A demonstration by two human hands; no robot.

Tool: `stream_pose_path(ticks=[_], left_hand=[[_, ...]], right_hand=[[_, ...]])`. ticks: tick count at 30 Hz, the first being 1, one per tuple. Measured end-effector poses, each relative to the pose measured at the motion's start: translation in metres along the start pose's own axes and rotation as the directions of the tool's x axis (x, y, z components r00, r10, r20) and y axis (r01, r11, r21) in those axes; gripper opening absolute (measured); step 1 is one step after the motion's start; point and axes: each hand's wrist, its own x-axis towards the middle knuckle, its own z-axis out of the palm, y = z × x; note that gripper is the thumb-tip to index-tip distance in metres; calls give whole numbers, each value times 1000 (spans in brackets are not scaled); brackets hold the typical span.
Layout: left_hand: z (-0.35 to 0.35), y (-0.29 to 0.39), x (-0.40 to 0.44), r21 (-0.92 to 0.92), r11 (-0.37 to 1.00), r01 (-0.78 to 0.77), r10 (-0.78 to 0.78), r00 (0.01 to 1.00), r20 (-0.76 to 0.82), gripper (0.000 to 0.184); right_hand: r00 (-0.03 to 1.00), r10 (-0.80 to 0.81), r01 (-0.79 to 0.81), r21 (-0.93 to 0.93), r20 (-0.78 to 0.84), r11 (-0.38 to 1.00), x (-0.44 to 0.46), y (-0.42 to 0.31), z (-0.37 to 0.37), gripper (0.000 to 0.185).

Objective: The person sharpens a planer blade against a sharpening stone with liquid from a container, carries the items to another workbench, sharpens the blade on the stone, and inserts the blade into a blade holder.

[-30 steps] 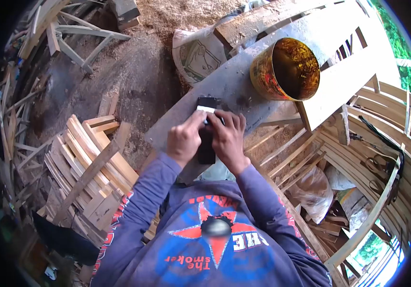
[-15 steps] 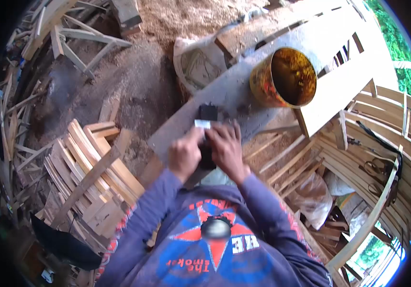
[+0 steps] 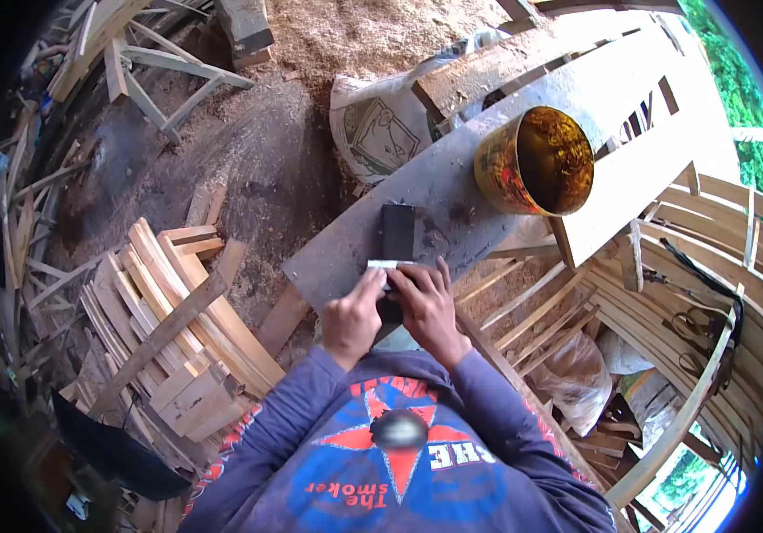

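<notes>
A dark rectangular block, like a sharpening stone (image 3: 398,231), lies lengthwise on the grey board (image 3: 332,249) in front of me. Across it sits a small flat metal blade (image 3: 383,264), with a bright pale strip showing at its far edge. My left hand (image 3: 352,315) pinches the blade's left side. From the right, my right hand (image 3: 426,306) grips it with bent fingers, one finger sticking up. Both hands hide the rest of the blade and the near end of the block.
A yellow-brown patterned bucket (image 3: 499,169) stands on the board to the right. Behind the board is a printed sack (image 3: 377,129). Stacked wood strips (image 3: 181,306) lie at left, beside sawdust-covered ground. Long slats (image 3: 666,311) and a plastic bag (image 3: 577,369) are at right.
Both hands have drawn the blade along the block toward my body, uncovering more of the block's far part. The whole view has shifted slightly.
</notes>
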Motion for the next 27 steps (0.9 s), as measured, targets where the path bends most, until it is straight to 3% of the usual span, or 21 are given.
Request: stream_pose_path(ticks=[2,4,10,12,13,18,21,22,27], left_hand=[[3,-8,13,13,1000,-28,28,999,-40,36],[-7,-13,49,53,998,18,-20,999,31,34],[-1,-6,10,62,998,-30,34,997,-68,39],[-5,-13,29,61,997,51,-53,998,33,40],[-6,-19,46,103,994,-26,30,999,-40,40],[-5,9,-3,18,995,96,-96,995,-4,36],[-4,-4,15,28,997,73,-73,997,-4,32],[-6,-7,29,-6,991,134,-134,991,-1,30],[-13,-7,36,-18,1000,20,-21,997,-80,30]], right_hand=[[998,-54,54,-7,9,998,9,12,7,39],[996,-68,68,-9,-60,998,51,9,5,36],[999,-44,44,12,13,999,15,8,7,41],[994,-107,107,-27,2,994,37,17,10,42],[997,-82,82,-9,0,997,56,13,9,39],[996,-73,73,-2,59,997,-1,10,5,48],[992,-116,116,12,43,993,22,20,11,45],[990,-127,127,-1,57,992,44,15,5,45],[968,-249,249,8,23,969,51,22,0,46]])
